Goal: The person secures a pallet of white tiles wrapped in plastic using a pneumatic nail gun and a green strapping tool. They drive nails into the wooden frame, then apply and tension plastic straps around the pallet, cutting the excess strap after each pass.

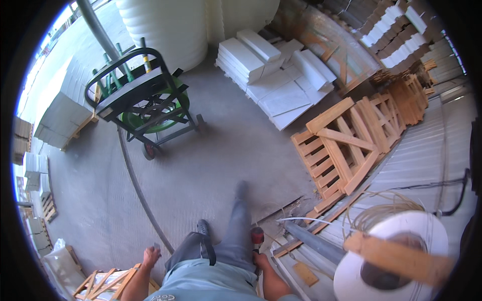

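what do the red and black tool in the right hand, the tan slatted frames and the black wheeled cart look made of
Red and black handheld tool: probably smooth plastic, judging by its coloured casing, though small here. Tan slatted frames: wood, seemingly unpainted, shown by separate planks and warm tone. Black wheeled cart: likely painted metal, from its slim, curved bars.

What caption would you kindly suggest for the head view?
Right hand holding a red tool, a black cart ahead to the left.
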Demonstrator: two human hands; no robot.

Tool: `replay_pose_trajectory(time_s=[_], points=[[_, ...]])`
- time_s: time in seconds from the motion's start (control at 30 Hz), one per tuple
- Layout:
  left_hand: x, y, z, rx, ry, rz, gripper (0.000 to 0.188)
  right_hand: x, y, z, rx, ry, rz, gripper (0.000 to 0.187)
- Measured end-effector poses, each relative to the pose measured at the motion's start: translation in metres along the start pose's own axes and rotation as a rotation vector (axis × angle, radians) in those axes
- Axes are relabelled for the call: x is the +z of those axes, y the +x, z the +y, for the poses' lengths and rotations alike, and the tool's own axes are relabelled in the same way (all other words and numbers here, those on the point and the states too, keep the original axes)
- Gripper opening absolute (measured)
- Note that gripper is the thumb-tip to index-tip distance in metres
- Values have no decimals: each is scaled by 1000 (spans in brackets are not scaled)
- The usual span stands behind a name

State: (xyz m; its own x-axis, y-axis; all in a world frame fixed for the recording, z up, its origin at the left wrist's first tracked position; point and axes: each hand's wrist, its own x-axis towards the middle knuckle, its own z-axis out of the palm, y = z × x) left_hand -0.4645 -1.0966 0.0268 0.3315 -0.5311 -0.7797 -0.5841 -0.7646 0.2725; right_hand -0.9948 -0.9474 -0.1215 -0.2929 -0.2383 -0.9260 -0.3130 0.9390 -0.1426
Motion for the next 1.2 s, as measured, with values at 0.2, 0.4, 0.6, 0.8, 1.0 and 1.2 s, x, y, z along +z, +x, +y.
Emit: replay_pose_trajectory(time_s=[0.2,0.4,0.6,0.8,1.0,1.2], points=[[34,-40,26,-266,506,-178,30,-115,118,-114,98,141,10,62],[60,-34,107,-172,257,-211,26,-237,251,-217,25,-68,51,54],[68,-33,153,-93,555,-265,33,-309,362,-263,-95,-322,293,46],[94,-62,178,-494,168,-146,37,-289,357,-267,34,-94,-162,14],[109,-86,165,-388,83,-99,38,-210,251,-306,58,103,-344,28],[115,-107,106,-363,-79,11,37,-148,163,-375,-91,-40,-399,31]])
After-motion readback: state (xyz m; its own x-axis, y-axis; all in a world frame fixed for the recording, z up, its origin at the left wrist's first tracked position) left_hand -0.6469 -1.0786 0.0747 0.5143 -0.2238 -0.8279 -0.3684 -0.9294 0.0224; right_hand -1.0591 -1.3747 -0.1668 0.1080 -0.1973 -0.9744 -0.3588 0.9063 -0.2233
